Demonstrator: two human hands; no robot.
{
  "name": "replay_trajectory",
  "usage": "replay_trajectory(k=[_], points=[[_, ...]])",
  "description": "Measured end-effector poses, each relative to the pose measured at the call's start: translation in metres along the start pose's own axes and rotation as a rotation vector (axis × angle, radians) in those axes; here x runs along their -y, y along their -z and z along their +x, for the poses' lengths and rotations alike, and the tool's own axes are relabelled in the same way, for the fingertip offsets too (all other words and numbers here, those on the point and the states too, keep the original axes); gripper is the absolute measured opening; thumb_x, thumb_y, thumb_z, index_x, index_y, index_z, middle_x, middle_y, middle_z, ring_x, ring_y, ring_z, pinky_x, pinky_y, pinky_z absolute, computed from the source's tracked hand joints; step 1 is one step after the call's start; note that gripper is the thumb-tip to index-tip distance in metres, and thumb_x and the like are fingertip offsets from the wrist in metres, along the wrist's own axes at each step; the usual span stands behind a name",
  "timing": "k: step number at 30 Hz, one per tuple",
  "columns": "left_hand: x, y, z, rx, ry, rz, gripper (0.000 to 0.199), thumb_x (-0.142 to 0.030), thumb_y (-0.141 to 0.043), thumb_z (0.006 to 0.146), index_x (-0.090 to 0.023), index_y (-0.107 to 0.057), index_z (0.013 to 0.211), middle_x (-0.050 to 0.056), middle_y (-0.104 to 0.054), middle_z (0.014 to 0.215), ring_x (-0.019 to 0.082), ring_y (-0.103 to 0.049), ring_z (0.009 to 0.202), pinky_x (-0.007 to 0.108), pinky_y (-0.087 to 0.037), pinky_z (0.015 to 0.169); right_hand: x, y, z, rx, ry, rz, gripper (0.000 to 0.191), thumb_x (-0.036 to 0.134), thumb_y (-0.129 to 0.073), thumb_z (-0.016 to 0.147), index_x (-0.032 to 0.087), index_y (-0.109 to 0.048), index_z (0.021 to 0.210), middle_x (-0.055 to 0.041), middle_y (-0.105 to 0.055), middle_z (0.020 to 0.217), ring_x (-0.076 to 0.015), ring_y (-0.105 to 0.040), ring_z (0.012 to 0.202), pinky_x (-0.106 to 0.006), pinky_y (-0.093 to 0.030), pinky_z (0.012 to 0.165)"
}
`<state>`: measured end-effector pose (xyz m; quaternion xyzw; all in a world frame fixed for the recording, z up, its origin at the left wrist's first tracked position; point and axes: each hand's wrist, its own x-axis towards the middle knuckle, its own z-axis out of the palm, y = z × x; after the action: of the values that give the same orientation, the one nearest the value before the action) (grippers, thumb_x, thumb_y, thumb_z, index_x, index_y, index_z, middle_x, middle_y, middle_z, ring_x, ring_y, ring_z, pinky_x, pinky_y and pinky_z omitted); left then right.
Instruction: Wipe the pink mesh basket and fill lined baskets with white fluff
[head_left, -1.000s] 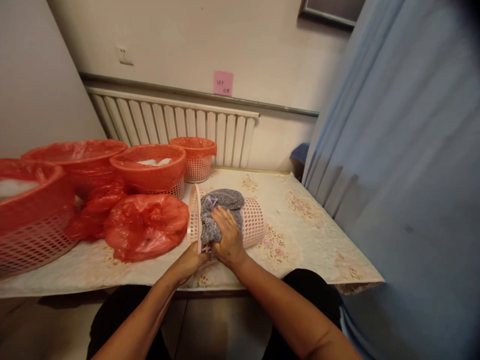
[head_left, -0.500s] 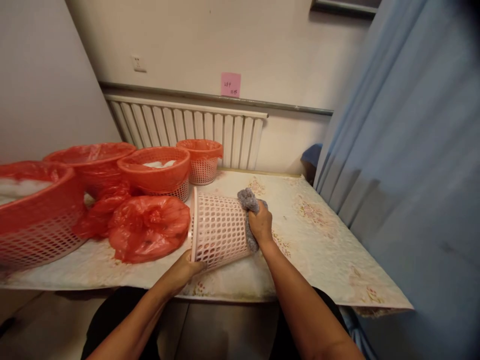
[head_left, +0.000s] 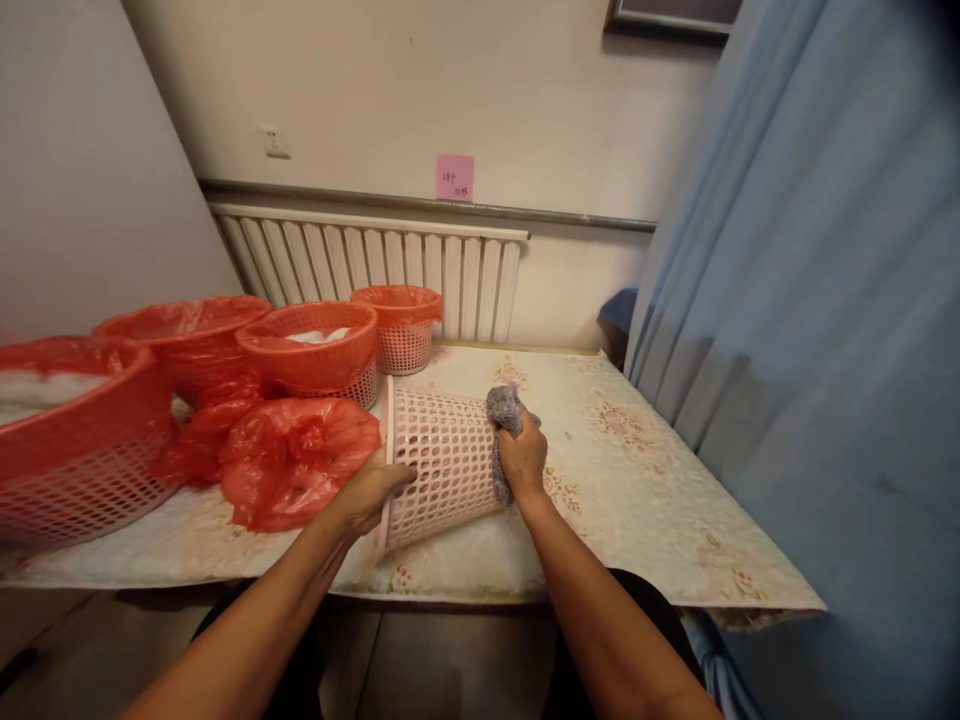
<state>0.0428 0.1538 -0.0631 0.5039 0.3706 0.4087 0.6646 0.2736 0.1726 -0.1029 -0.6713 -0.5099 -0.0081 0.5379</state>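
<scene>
A pale pink perforated plastic wastebasket (head_left: 442, 460) lies on its side over the table, its rim facing left and its base facing right. My left hand (head_left: 375, 490) grips the rim, thumb on the outer wall and the other fingers hidden inside. At the base end, my right hand (head_left: 523, 455) is closed on a grey cloth (head_left: 504, 408) and presses it against the bottom. Just left of the rim lies a crumpled red plastic bag (head_left: 300, 460).
Red-lined baskets stand along the left: a large one (head_left: 82, 470) in front, others (head_left: 187, 325) (head_left: 307, 345) behind, and a small one (head_left: 405, 330) near the radiator (head_left: 360, 255). A floral cloth covers the table (head_left: 637, 480). A blue curtain (head_left: 810, 330) hangs at the right.
My left hand has shifted up along the rim, from its lower edge to nearer its middle. The cloth in my right hand has moved slightly at the base; the wastebasket is turned a little.
</scene>
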Motion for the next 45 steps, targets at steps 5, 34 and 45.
replay_trajectory(k=[5, 34, 45], points=[[0.003, -0.009, 0.005, 0.045, -0.005, -0.013, 0.04, -0.012, -0.064, 0.052, -0.013, -0.065, 0.092, 0.002, -0.07, 0.073, 0.019, -0.064, 0.068, 0.034, -0.052, 0.072, 0.04, -0.011, -0.032, 0.094, 0.348, 0.195, 0.053, 0.016, -0.048, 0.071, 0.017, -0.06, 0.123, -0.0099, -0.062, 0.129, -0.0246, -0.052, 0.125, -0.042, -0.035, 0.113], [0.024, -0.008, -0.008, 0.117, -0.042, 0.105, 0.048, -0.024, -0.077, 0.064, -0.013, -0.063, 0.109, 0.011, -0.072, 0.107, 0.026, -0.065, 0.098, 0.037, -0.049, 0.091, -0.016, 0.02, 0.015, 0.035, -0.119, -0.164, 0.032, 0.02, -0.046, 0.078, 0.018, -0.065, 0.104, -0.0087, -0.069, 0.092, -0.0233, -0.062, 0.083, -0.029, -0.042, 0.074], [0.014, -0.024, 0.002, 0.071, -0.026, -0.01, 0.05, -0.008, -0.062, 0.054, -0.013, -0.063, 0.104, 0.003, -0.072, 0.085, 0.02, -0.065, 0.077, 0.034, -0.051, 0.078, 0.034, 0.002, -0.024, 0.136, 0.262, 0.177, 0.05, 0.02, -0.05, 0.072, 0.015, -0.062, 0.12, -0.0114, -0.064, 0.125, -0.0264, -0.056, 0.119, -0.043, -0.039, 0.108]])
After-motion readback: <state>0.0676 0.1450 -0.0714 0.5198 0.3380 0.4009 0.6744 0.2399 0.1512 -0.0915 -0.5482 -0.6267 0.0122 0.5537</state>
